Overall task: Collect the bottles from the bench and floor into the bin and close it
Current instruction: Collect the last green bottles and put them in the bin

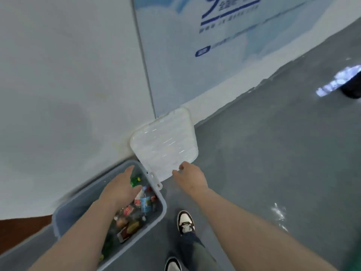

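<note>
A translucent grey bin (160, 210) stands on the floor by the wall, filled with several bottles (145, 202) with coloured labels. Its white lid (166, 145) leans against the wall just beyond the bin's far corner. My left hand (119, 187) hovers over the bin with fingers stretched out, holding nothing, next to a green bottle (135, 180). My right hand (192, 178) is at the lid's lower edge, thumb and fingers curled close to it; whether they grip it is unclear.
A brown bench edge (23, 229) shows at the lower left. My shoe (185, 222) stands right of the bin on the grey floor. A dark round object (351, 89) sits far right. A wall poster (224, 36) is ahead.
</note>
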`<action>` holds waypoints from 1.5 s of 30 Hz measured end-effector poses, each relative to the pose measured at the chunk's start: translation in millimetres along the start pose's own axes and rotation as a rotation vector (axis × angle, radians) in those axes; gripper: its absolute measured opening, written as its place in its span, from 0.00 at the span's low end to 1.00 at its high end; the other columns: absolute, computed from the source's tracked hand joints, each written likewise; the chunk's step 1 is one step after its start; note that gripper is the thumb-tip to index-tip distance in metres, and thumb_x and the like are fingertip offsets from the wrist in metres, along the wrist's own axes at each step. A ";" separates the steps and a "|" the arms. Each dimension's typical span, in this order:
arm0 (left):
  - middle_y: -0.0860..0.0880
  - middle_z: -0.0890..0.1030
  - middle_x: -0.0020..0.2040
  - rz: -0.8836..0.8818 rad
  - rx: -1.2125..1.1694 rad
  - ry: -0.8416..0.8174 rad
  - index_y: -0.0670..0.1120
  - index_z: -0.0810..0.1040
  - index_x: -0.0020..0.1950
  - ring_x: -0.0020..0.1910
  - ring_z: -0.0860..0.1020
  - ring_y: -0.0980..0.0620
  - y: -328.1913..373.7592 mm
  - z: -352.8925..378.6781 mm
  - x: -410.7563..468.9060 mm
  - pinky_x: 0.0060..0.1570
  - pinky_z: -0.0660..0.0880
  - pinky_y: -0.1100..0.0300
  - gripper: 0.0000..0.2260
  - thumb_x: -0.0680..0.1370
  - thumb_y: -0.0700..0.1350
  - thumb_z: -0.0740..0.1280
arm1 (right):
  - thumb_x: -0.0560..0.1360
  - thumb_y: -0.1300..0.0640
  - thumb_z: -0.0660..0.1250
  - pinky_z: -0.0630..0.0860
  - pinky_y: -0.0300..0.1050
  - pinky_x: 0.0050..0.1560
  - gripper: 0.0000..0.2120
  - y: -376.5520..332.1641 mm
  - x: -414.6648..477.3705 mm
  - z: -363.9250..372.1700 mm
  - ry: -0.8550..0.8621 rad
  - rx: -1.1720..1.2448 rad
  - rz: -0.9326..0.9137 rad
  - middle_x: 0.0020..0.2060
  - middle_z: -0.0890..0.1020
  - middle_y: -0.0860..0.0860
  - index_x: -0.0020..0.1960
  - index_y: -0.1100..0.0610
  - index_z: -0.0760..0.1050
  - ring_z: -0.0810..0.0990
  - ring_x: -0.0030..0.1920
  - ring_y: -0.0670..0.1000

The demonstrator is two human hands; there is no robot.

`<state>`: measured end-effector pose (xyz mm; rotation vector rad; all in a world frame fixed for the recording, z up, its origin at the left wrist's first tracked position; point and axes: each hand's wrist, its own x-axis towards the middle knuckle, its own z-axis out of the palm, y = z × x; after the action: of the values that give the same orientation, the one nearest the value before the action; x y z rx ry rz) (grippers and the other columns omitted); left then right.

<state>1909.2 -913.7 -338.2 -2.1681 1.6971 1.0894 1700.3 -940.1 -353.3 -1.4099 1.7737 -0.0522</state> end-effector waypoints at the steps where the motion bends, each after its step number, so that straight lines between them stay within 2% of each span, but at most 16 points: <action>1: 0.45 0.68 0.74 0.043 0.031 -0.008 0.50 0.49 0.79 0.70 0.69 0.46 20.9 -10.5 -6.5 0.66 0.67 0.54 0.35 0.78 0.53 0.64 | 0.77 0.48 0.58 0.76 0.47 0.52 0.18 11.6 -12.8 -21.7 0.036 0.027 0.019 0.57 0.80 0.54 0.62 0.57 0.73 0.78 0.55 0.57; 5: 0.45 0.74 0.67 0.227 0.152 0.030 0.54 0.50 0.79 0.62 0.75 0.46 129.6 -41.5 -30.2 0.60 0.70 0.54 0.33 0.78 0.53 0.64 | 0.77 0.49 0.58 0.72 0.45 0.45 0.15 74.2 -69.1 -110.2 0.195 0.105 0.127 0.52 0.81 0.55 0.55 0.58 0.75 0.75 0.46 0.56; 10: 0.44 0.78 0.63 0.425 0.300 0.003 0.52 0.52 0.78 0.61 0.76 0.44 300.9 -27.6 -65.3 0.58 0.71 0.54 0.34 0.77 0.52 0.66 | 0.78 0.49 0.58 0.68 0.43 0.43 0.15 174.9 -129.3 -217.6 0.379 0.247 0.266 0.51 0.81 0.57 0.52 0.60 0.75 0.78 0.51 0.58; 16: 0.45 0.80 0.59 0.736 0.498 -0.055 0.49 0.58 0.77 0.59 0.78 0.44 561.5 69.6 -91.4 0.57 0.72 0.56 0.32 0.77 0.50 0.67 | 0.78 0.48 0.59 0.69 0.45 0.43 0.15 350.3 -170.0 -350.1 0.595 0.411 0.427 0.50 0.81 0.57 0.51 0.60 0.75 0.76 0.46 0.57; 20: 0.43 0.78 0.63 0.903 0.558 -0.046 0.46 0.63 0.75 0.62 0.76 0.43 726.7 163.4 -117.7 0.61 0.71 0.55 0.29 0.76 0.49 0.67 | 0.79 0.46 0.58 0.68 0.46 0.44 0.16 490.2 -206.2 -429.5 0.713 0.456 0.583 0.51 0.81 0.58 0.49 0.59 0.74 0.78 0.53 0.59; 24: 0.43 0.77 0.65 1.027 0.678 -0.116 0.46 0.61 0.76 0.65 0.74 0.43 856.0 237.2 -162.1 0.64 0.70 0.54 0.31 0.76 0.51 0.67 | 0.79 0.43 0.58 0.69 0.47 0.44 0.18 601.8 -253.5 -496.9 0.847 0.519 0.732 0.48 0.81 0.57 0.45 0.58 0.72 0.79 0.52 0.59; 27: 0.43 0.75 0.68 1.083 0.754 -0.177 0.46 0.59 0.77 0.67 0.72 0.43 932.7 272.3 -181.6 0.65 0.68 0.55 0.32 0.76 0.52 0.67 | 0.79 0.43 0.58 0.70 0.47 0.46 0.20 655.3 -276.1 -538.0 0.899 0.560 0.814 0.50 0.81 0.57 0.50 0.59 0.76 0.78 0.53 0.59; 32: 0.45 0.77 0.64 1.191 0.806 -0.206 0.48 0.59 0.77 0.64 0.74 0.44 1078.5 335.1 -193.3 0.64 0.70 0.51 0.32 0.76 0.53 0.66 | 0.79 0.44 0.58 0.72 0.47 0.46 0.19 752.3 -282.8 -615.1 0.945 0.606 0.916 0.52 0.80 0.56 0.55 0.59 0.75 0.78 0.52 0.59; 38: 0.45 0.74 0.68 1.346 0.855 -0.237 0.49 0.59 0.77 0.66 0.73 0.43 1262.5 426.3 -191.1 0.64 0.71 0.50 0.30 0.77 0.53 0.65 | 0.79 0.46 0.58 0.75 0.52 0.55 0.21 881.6 -272.7 -716.1 1.009 0.655 1.098 0.61 0.74 0.57 0.64 0.60 0.71 0.77 0.58 0.59; 45: 0.46 0.72 0.70 1.489 0.983 -0.303 0.49 0.60 0.76 0.68 0.72 0.44 1439.4 521.9 -214.1 0.65 0.70 0.49 0.30 0.77 0.52 0.64 | 0.79 0.49 0.60 0.73 0.50 0.54 0.20 1012.7 -271.0 -811.6 1.054 0.770 1.272 0.61 0.71 0.57 0.65 0.60 0.67 0.75 0.60 0.61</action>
<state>373.6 -940.7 -162.2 0.0151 2.7012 0.3819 404.1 -713.7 -191.0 0.5699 2.6991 -0.7924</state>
